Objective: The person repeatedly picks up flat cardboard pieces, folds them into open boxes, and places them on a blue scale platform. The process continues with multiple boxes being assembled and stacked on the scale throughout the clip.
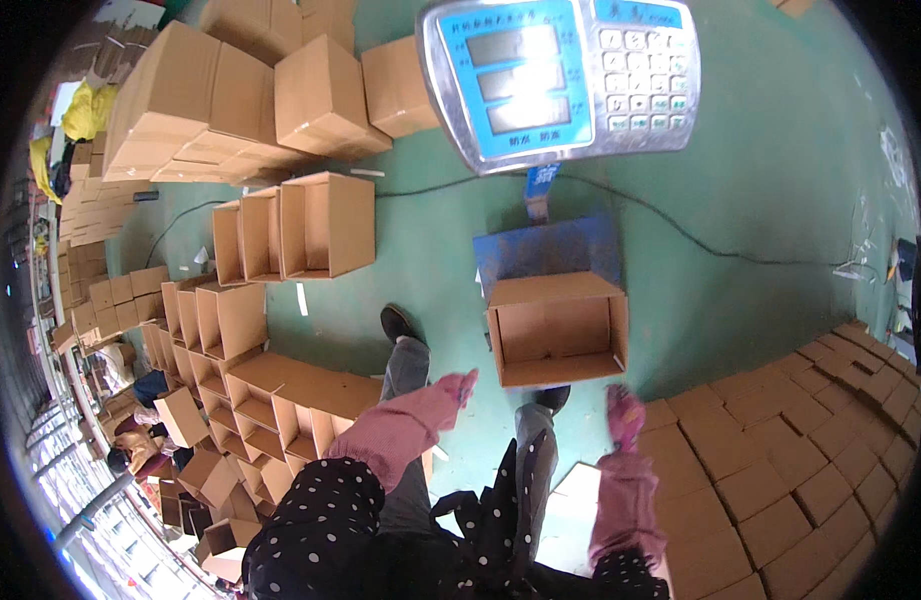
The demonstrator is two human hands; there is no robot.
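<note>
An open cardboard box (pixel 558 372) sits on the blue platform (pixel 550 246) of a floor scale, its opening toward me and its inside bare. My left hand (pixel 462 388), in a pink glove, is just left of the box's near corner, apart from it, with its fingers stretched out. Off the near right corner is my right hand (pixel 625 418), gloved in a darker pink pattern. Its fingers are slightly blurred but look loosely extended, with nothing seen in them. The scale's display head (pixel 560 80), with screens and a keypad, stands above the platform on a blue post.
Open empty boxes (pixel 325 225) stand in rows at left, with closed cartons (pixel 325 95) stacked behind. Flat-topped cartons (pixel 780 450) fill the lower right. A black cable (pixel 680 222) crosses the green floor behind the scale. Another person (pixel 140 445) is at the far left.
</note>
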